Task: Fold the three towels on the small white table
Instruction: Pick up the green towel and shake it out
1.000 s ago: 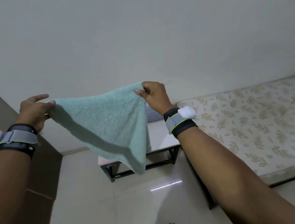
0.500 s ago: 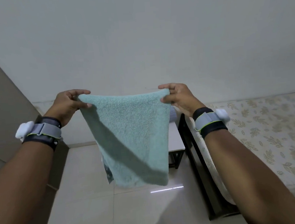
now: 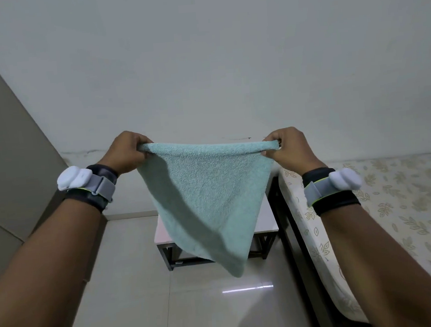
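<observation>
A light green towel [image 3: 209, 194] hangs in the air in front of me, stretched along its top edge. My left hand [image 3: 126, 152] grips its top left corner and my right hand [image 3: 288, 147] grips its top right corner. The cloth tapers down to a point near the floor's level in the view. Behind it stands the small white table [image 3: 265, 224] on a dark frame, mostly hidden by the towel. Any other towels on the table are hidden.
A bed with a leaf-patterned mattress [image 3: 393, 213] runs along the right, its dark frame [image 3: 293, 247] close to the table. A plain wall [image 3: 201, 61] is ahead, a beige panel [image 3: 7, 154] on the left, glossy tiled floor [image 3: 131, 286] below.
Both hands have shifted their hold to the towel's top corners and pulled apart, so the towel now hangs flat and taut at the top. The view has swung to face the table.
</observation>
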A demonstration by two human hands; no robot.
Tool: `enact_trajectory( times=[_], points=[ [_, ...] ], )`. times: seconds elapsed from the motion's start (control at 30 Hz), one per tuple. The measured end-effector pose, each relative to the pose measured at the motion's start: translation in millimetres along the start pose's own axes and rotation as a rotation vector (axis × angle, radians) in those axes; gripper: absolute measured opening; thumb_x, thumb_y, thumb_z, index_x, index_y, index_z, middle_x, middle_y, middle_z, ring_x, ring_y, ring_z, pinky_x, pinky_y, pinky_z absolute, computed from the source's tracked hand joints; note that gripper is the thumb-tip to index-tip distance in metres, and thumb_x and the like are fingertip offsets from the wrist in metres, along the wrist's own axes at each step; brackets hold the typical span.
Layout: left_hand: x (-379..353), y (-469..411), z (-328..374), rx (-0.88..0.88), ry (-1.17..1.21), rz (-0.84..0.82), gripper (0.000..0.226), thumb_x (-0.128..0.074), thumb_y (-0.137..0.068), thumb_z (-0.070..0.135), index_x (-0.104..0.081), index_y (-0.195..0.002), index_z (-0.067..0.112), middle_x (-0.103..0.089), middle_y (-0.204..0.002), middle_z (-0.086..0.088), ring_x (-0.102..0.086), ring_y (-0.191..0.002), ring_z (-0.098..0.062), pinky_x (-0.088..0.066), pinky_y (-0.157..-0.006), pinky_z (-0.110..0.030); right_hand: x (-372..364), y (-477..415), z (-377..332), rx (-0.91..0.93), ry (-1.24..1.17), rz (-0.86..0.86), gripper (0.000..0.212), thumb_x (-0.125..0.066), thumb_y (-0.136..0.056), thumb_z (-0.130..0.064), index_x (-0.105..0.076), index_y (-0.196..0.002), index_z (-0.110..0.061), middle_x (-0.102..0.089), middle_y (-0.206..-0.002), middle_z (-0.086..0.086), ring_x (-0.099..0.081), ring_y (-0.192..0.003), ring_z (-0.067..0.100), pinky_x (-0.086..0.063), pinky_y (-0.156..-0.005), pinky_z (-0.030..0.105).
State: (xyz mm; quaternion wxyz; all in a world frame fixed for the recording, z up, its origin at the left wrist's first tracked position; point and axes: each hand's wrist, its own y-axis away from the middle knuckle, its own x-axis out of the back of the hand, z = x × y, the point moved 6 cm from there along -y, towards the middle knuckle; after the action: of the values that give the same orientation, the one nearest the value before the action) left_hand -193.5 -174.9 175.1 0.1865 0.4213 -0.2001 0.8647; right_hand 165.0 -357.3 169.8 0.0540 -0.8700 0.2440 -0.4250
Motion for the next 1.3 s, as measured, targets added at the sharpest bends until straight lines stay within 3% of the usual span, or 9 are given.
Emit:
enact_trajectory(
  times=[0.1, 0.2, 0.27, 0.37, 0.6, 0.77, 0.93, 1.13, 1.3],
  points=[
    [10.9, -4.3, 3.5, -0.067, -0.136, 0.093, 0.027, -0.064, -0.081, -0.007, -0.081, -0.093, 0.011, -0.070, -0.083, -0.007, -0.066, -0.091, -0.031, -0.041, -0.074, -0.029, 2.3, -7.8, -1.4, 0.055, 0.080, 0.047, 0.016, -0.088, -0.078, -0.017, -0.077, -0.088, -0.022, -0.069, -0.104, 0.005, -0.063, -0.099, 0.023, -0.051, -0.086, 0.036],
    [24.1, -4.3, -7.2, -0.073, -0.049, 0.255, 0.016, -0.073, -0.085, 0.001, -0.080, -0.097, 0.009, -0.067, -0.114, -0.007, -0.060, -0.110, -0.024, -0.043, -0.092, -0.029, 4.6, -14.4, -3.2, 0.099, -0.125, 0.070, 0.017, -0.086, -0.081, -0.014, -0.077, -0.095, -0.012, -0.068, -0.121, 0.005, -0.062, -0.113, 0.020, -0.048, -0.098, 0.038],
    [21.7, -2.0, -25.8, -0.014, 0.372, 0.266, 0.016, -0.075, -0.088, 0.006, -0.077, -0.103, 0.011, -0.066, -0.124, -0.004, -0.059, -0.112, -0.018, -0.045, -0.100, -0.033, 1.8, -11.9, -4.4, 0.041, -0.372, 0.048, 0.021, -0.081, -0.089, -0.015, -0.073, -0.104, -0.001, -0.074, -0.110, 0.011, -0.067, -0.099, 0.021, -0.052, -0.091, 0.041],
    [9.0, 2.9, -57.5, 0.059, 0.866, 0.205, 0.009, -0.078, -0.082, 0.018, -0.078, -0.090, 0.015, -0.071, -0.094, -0.008, -0.062, -0.088, -0.021, -0.049, -0.082, -0.039, -17.1, -7.0, -10.3, -0.066, -0.594, 0.093, 0.024, -0.075, -0.095, -0.010, -0.070, -0.112, 0.007, -0.077, -0.106, 0.023, -0.074, -0.093, 0.027, -0.060, -0.087, 0.045],
    [-23.8, 9.1, -103.3, 0.089, 1.030, 0.052, 0.046, -0.094, -0.060, 0.043, -0.081, -0.089, 0.010, -0.078, -0.086, -0.006, -0.070, -0.078, -0.021, -0.058, -0.069, -0.029, -55.4, 23.6, -2.5, -0.201, -0.730, 0.123, 0.010, -0.072, -0.093, 0.002, -0.075, -0.103, 0.002, -0.082, -0.084, 0.003, -0.078, -0.076, 0.016, -0.060, -0.064, 0.025],
    [-33.5, -21.0, -126.3, 0.035, 1.103, -0.039, 0.032, -0.076, -0.083, 0.012, -0.069, -0.103, -0.012, -0.077, -0.086, -0.008, -0.071, -0.077, -0.022, -0.058, -0.070, -0.029, -81.1, -1.6, 5.1, -0.231, -0.768, 0.121, 0.009, -0.071, -0.091, 0.005, -0.076, -0.099, 0.002, -0.080, -0.079, 0.001, -0.075, -0.070, 0.014, -0.059, -0.062, 0.024],
    [-36.5, -87.4, -148.9, 0.034, 0.948, 0.023, 0.015, -0.071, -0.089, 0.004, -0.072, -0.101, -0.005, -0.077, -0.084, -0.005, -0.069, -0.075, -0.020, -0.058, -0.065, -0.027, -111.6, -74.5, 28.1, -0.244, -0.777, 0.149, 0.019, -0.078, -0.089, -0.004, -0.076, -0.103, 0.009, -0.075, -0.089, 0.020, -0.071, -0.077, 0.027, -0.057, -0.069, 0.032],
    [-74.5, -212.3, -203.6, 0.090, 0.662, 0.073, 0.019, -0.076, -0.089, 0.006, -0.081, -0.080, 0.022, -0.078, -0.081, 0.005, -0.069, -0.074, -0.013, -0.058, -0.066, -0.027, -194.4, -203.5, 99.2, -0.350, -0.747, 0.108, 0.012, -0.080, -0.087, -0.005, -0.074, -0.087, 0.005, -0.072, -0.076, 0.008, -0.066, -0.067, 0.019, -0.054, -0.062, 0.027],
    [-139.8, -329.0, -274.8, 0.217, 0.385, 0.147, 0.005, -0.078, -0.088, 0.022, -0.078, -0.084, 0.022, -0.077, -0.087, -0.003, -0.066, -0.080, -0.017, -0.054, -0.074, -0.036, -280.4, -338.8, 175.8, -0.304, -0.436, 0.019, 0.051, -0.084, -0.080, -0.044, -0.066, -0.081, 0.003, -0.068, -0.078, 0.027, -0.060, -0.072, 0.018, -0.049, -0.068, 0.035]
  ],
)
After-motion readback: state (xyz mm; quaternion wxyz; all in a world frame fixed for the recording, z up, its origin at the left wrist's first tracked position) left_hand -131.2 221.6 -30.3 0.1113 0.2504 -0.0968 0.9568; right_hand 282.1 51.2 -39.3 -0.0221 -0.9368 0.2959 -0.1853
